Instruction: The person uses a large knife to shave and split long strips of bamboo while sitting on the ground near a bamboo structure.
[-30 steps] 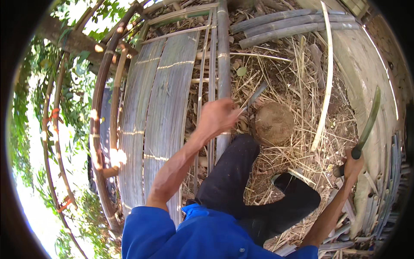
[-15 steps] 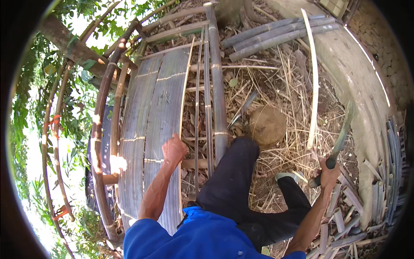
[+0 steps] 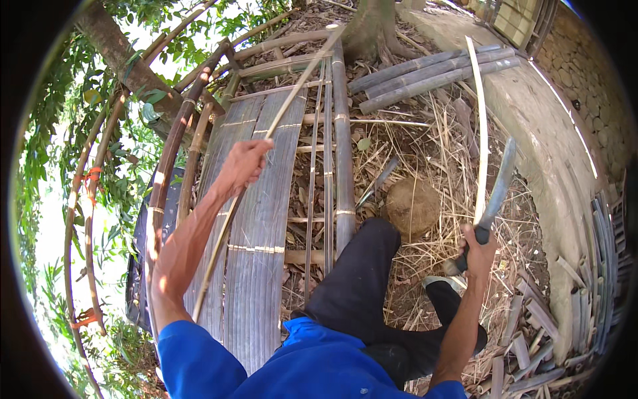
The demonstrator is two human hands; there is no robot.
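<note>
Bamboo bench (image 3: 343,166), grey slats (image 3: 266,209) atop, ground (image 3: 515,233), scattered straw (image 3: 446,149)

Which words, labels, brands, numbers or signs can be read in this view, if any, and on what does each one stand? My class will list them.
No readable text shows anywhere.
Blue shirt: a small pale mark, too small to make out.
Large knife in the right hand: no lettering visible.
Long thin strip in the left hand: none visible.
</note>
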